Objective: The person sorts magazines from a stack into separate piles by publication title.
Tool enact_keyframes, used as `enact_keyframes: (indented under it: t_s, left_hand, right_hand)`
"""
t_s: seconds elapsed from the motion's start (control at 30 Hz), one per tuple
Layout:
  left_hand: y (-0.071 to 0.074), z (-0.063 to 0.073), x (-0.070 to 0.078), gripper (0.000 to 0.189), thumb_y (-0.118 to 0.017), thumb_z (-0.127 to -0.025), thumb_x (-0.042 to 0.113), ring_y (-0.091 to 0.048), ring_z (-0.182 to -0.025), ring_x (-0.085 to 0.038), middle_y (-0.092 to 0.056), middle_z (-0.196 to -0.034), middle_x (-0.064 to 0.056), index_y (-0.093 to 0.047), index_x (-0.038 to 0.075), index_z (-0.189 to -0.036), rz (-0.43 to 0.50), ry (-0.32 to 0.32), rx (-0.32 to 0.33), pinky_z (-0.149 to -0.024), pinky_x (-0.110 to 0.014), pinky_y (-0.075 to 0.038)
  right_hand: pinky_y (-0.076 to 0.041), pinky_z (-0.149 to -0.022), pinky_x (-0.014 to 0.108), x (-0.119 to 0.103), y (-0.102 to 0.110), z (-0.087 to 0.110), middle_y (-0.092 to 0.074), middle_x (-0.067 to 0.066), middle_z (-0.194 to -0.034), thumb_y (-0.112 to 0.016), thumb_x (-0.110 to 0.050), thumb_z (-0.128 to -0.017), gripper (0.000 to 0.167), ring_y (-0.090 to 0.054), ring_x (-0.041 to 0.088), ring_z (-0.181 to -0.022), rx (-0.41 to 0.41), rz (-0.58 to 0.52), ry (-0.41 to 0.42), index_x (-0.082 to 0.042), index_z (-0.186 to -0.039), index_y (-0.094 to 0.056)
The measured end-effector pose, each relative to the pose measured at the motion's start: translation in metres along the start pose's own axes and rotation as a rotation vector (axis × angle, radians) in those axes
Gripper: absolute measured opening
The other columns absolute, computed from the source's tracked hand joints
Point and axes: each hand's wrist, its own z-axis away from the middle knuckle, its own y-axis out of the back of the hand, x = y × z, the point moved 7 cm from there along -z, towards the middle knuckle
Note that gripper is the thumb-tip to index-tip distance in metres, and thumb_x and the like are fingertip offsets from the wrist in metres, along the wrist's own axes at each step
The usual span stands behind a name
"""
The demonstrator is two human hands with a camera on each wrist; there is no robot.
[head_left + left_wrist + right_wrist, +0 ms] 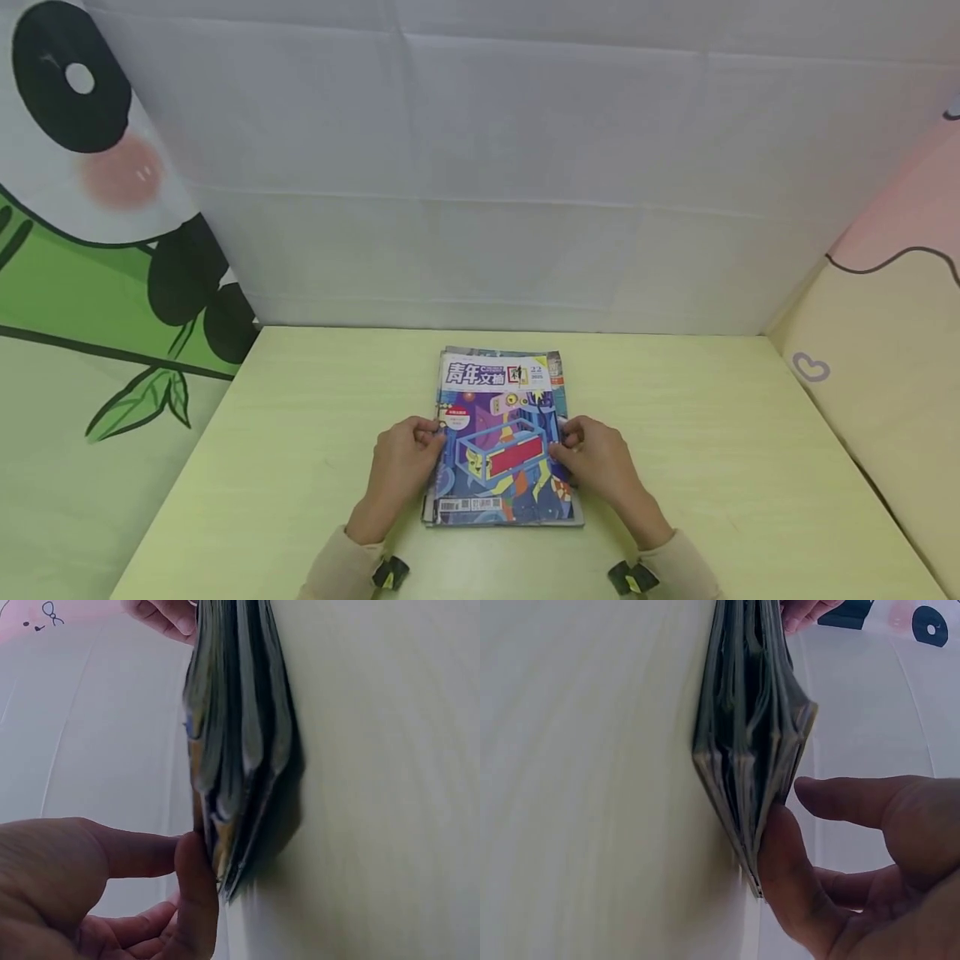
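A magazine [495,417] with a purple and blue illustrated cover lies on top of a stack of magazines [576,510] on the table. Its title is in large Chinese characters, and the edges beneath it are uneven. At the left side, my left hand [401,462] pinches the magazine's edge between thumb and bent index finger. My right hand [600,458] is at the opposite edge, its thumb over the cover and its index finger [784,862] against the side. Both wrist views show the layered page edges [236,735] of the stack. How many layers each hand grips is hidden.
The pale yellow table [750,467] extends around the stack. Behind it stands a white cloth-like backdrop [525,167] with creases. A cartoon-printed panel [112,292] borders the left side, and a pink and cream panel [885,350] the right.
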Motion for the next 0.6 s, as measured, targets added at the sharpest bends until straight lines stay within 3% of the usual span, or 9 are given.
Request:
enact_keyframes:
  t_s: [0.23, 0.4, 0.6]
  left_hand:
    - [0.001, 0.005, 0.007, 0.022, -0.085, -0.095, 0.011, -0.063, -0.069, -0.013, -0.076, -0.084, -0.004, -0.079, -0.004, -0.109, -0.076, -0.018, 0.003, -0.061, -0.029, -0.052]
    - [0.001, 0.009, 0.010, 0.026, -0.088, -0.094, 0.011, -0.065, -0.071, -0.012, -0.077, -0.086, -0.003, -0.079, -0.004, -0.113, -0.097, -0.015, -0.023, -0.065, -0.030, -0.056]
    - [0.005, 0.010, 0.013, 0.032, -0.090, -0.092, 0.010, -0.063, -0.070, -0.011, -0.076, -0.087, -0.002, -0.079, -0.005, -0.118, -0.095, -0.036, -0.022, -0.064, -0.028, -0.053]
  right_hand:
    - [-0.055, -0.064, 0.028, -0.005, 0.001, 0.003, -0.071, 0.006, -0.095, -0.089, -0.016, -0.095, 0.041, -0.062, 0.018, -0.081, -0.020, -0.005, -0.003, 0.009, -0.124, -0.072]
    - [-0.055, -0.063, 0.026, -0.004, -0.002, 0.002, -0.070, 0.007, -0.091, -0.090, -0.012, -0.094, 0.044, -0.062, 0.018, -0.079, -0.025, -0.035, -0.024, 0.010, -0.127, -0.071]
    - [-0.056, -0.064, 0.027, -0.003, -0.001, -0.002, -0.069, 0.005, -0.085, -0.090, -0.008, -0.093, 0.041, -0.062, 0.017, -0.075, -0.026, -0.061, -0.030, 0.011, -0.124, -0.072]
